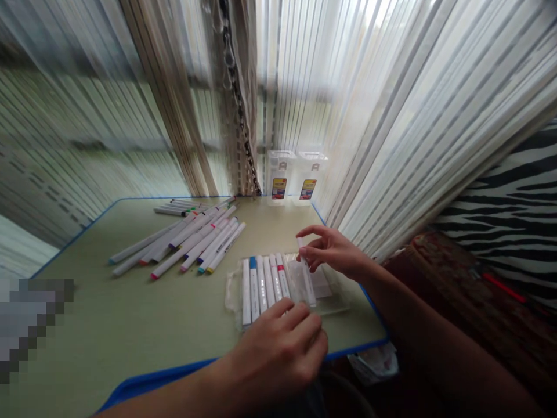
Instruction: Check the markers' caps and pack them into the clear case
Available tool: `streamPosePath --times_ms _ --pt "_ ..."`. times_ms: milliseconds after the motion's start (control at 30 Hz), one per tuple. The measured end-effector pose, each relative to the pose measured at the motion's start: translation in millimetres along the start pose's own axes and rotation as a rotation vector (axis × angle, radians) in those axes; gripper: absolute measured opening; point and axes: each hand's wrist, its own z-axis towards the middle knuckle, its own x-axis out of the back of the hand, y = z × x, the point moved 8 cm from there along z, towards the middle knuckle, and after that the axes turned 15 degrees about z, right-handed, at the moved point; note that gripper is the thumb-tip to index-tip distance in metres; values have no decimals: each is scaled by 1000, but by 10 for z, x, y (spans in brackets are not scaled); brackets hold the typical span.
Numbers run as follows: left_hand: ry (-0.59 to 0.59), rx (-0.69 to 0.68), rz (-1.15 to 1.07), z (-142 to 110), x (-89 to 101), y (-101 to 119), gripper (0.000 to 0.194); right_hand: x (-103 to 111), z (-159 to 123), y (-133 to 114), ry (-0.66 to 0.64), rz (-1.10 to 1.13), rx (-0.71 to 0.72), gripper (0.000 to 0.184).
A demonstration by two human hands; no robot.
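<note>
A clear plastic case (pixel 287 287) lies flat on the green surface (pixel 130 313), close to its blue front edge, with a row of white markers lined up side by side inside it. The right hand (pixel 333 252) pinches one marker (pixel 306 273) near its upper end between thumb and fingertips, the pen slanting down into the case beside the row. The left hand (pixel 278 348) rests on the near edge of the case, fingers curled and pressing down, grasping nothing that I can tell. A loose pile of markers (pixel 187 241) lies beyond the case, well apart from it, and two small clear boxes (pixel 296 177) stand farther back against the blinds (pixel 391 116). The marker looks light, stiff and smooth, likely to roll, so a pinch near an end or mid-barrel should suit it; the thin case seems flexible and apt to slide unless held.
</note>
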Motion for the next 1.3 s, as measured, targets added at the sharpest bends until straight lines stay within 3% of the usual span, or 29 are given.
streamPosePath --times_ms 100,267,433,733,900,1133,1300 --pt "-10 -17 33 -6 -70 53 18 -14 29 87 -13 -19 -4 47" --pt "30 10 30 -52 -74 -49 23 -101 96 153 -34 -84 1 39" --pt "80 60 9 -72 -56 -115 24 -127 81 159 -14 -161 22 38" --pt "61 86 4 -72 -112 -109 27 -80 73 176 72 -321 -28 35" --pt "62 92 6 -62 -98 -111 28 -95 43 91 56 -429 5 34" --pt "73 104 -10 -66 -91 -104 25 -170 66 -77 -33 -763 90 25" --pt "3 106 0 -91 -162 -75 24 -151 99 -62 -61 -779 103 27"
